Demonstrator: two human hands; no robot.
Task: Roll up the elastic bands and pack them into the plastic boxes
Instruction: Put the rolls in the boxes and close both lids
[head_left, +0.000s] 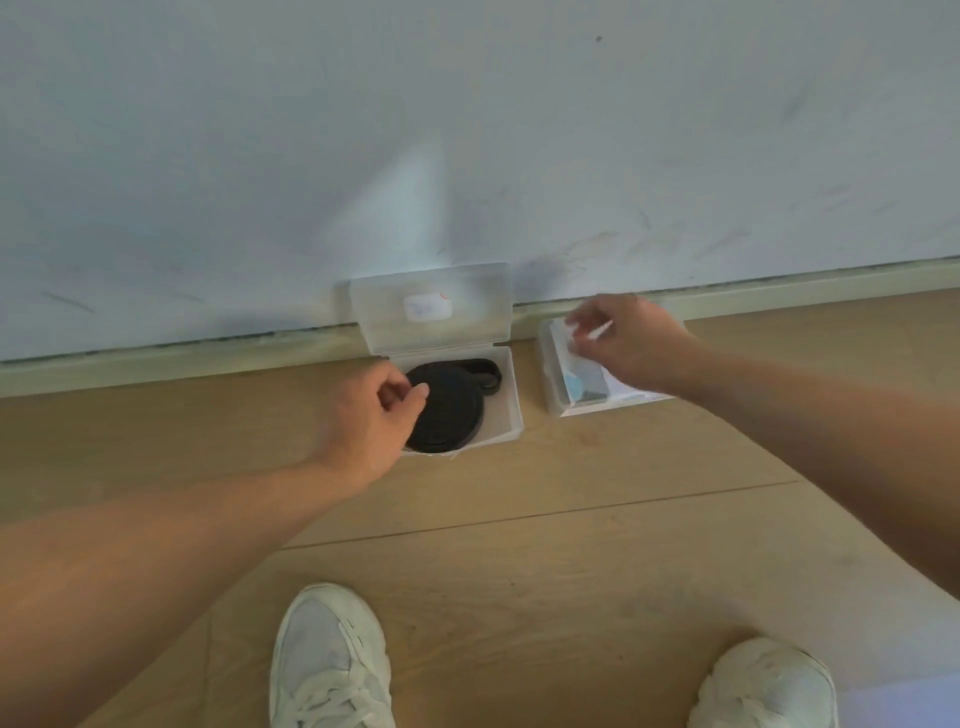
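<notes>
An open clear plastic box (511, 410) stands on the floor by the wall, its lid (467, 291) leaning back against the skirting. A rolled black elastic band (452, 410) lies flat inside it, with a loose end curling at the back. My left hand (371, 415) is at the roll's left edge, fingers curled and thumb on the roll. To the right sits a second clear box (551, 374) holding a blue band (575, 387). My right hand (626, 338) hovers over that box and pinches the edge of its lid.
The boxes sit on a wooden floor (571, 493) against a pale wall and skirting board (182, 353). My two white shoes (327, 665) stand at the bottom of the view.
</notes>
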